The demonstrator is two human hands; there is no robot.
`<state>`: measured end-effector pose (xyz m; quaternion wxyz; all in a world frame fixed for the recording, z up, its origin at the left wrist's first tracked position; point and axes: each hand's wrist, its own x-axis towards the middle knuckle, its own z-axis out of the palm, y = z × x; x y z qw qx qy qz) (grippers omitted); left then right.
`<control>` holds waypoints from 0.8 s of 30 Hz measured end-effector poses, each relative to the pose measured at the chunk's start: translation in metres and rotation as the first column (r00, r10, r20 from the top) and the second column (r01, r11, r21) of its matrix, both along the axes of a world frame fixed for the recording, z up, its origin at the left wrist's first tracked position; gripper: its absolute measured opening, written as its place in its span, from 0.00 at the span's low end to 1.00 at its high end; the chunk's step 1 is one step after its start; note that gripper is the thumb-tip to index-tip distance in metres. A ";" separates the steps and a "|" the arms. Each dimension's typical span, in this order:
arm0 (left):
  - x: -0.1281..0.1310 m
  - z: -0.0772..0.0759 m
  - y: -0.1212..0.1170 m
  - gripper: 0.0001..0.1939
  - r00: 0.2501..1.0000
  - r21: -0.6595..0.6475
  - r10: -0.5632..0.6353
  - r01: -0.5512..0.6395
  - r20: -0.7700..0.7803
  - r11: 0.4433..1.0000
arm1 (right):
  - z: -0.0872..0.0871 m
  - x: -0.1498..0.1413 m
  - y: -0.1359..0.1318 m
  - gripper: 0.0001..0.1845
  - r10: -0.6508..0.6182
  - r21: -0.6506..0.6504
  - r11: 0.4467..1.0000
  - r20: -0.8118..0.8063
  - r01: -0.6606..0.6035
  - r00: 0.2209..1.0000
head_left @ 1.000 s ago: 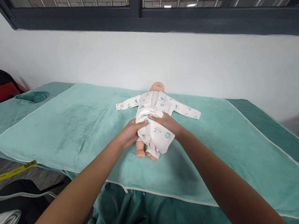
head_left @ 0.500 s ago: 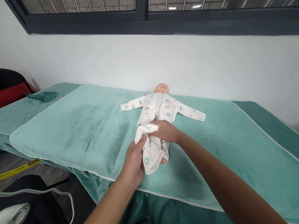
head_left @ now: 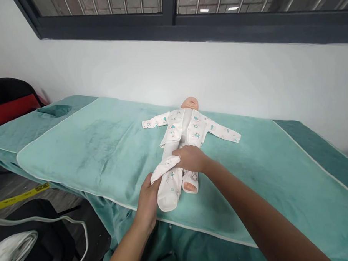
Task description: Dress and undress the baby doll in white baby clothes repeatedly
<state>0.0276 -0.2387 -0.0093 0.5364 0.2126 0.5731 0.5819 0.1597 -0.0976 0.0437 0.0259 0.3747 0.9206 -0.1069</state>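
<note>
A baby doll (head_left: 190, 103) lies on its back on a light green velvety mat (head_left: 110, 143), its head toward the wall. Its white printed jacket (head_left: 173, 126) hangs unfastened at the front, both sleeves spread sideways. White printed baby trousers (head_left: 171, 184) cover the lower legs, and a bare foot shows inside the cuff on the right. My left hand (head_left: 148, 200) grips the outer edge of the trousers, thumb on top. Bunched waistband cloth is pinched in my right hand (head_left: 191, 158), which lies over the doll's thighs and hides part of them.
Behind the mat rises a white wall (head_left: 130, 71) with a dark window frame (head_left: 109, 29) above. A red and black item (head_left: 12, 106) stands at the far left. At lower left are a black chair-like object (head_left: 40, 217), a white cable (head_left: 57, 218) and yellow tape (head_left: 18, 197).
My left hand has moved slightly left and down, spreading the trousers. The left-side trouser leg now hangs straighter, and more of the doll's thigh and the other cuff show.
</note>
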 end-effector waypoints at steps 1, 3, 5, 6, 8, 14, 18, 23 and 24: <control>-0.002 0.000 0.001 0.18 0.999 0.000 -0.023 0.023 -0.026 1.000 | 0.000 -0.001 0.000 0.15 -0.006 -0.013 1.000 -0.001 0.006 1.000; -0.004 0.004 0.001 0.19 0.997 0.009 -0.054 0.054 -0.053 0.998 | 0.001 -0.001 0.000 0.15 -0.015 -0.030 0.999 -0.014 0.015 1.000; -0.005 0.008 0.000 0.20 0.997 0.013 -0.072 0.072 -0.039 0.997 | 0.002 -0.001 0.001 0.15 -0.020 -0.056 0.998 -0.048 0.017 0.999; -0.005 0.010 0.000 0.20 0.996 0.011 -0.083 0.084 -0.015 0.996 | 0.002 -0.001 0.001 0.14 -0.025 -0.079 0.997 -0.071 0.020 0.997; -0.005 0.012 0.001 0.21 0.992 0.011 -0.118 0.118 0.049 0.993 | 0.004 0.000 0.001 0.14 -0.051 -0.144 0.989 -0.126 0.032 0.991; -0.015 0.002 0.016 0.20 0.987 0.113 -0.159 0.154 0.029 0.982 | 0.009 0.011 0.003 0.13 -0.174 -0.479 0.877 -0.397 -0.042 0.901; -0.023 -0.006 0.036 0.12 0.974 0.181 -0.105 0.142 -0.198 0.973 | 0.010 0.022 0.007 0.21 -0.206 -0.618 0.772 -0.467 -0.151 0.860; -0.026 -0.013 0.062 0.08 0.920 0.277 0.018 0.098 -0.391 0.956 | 0.006 0.023 0.011 0.21 -0.214 -0.618 0.776 -0.447 -0.127 0.868; -0.026 -0.015 0.066 0.09 0.906 0.287 0.038 0.093 -0.422 0.953 | 0.006 0.021 0.011 0.20 -0.225 -0.609 0.786 -0.438 -0.103 0.871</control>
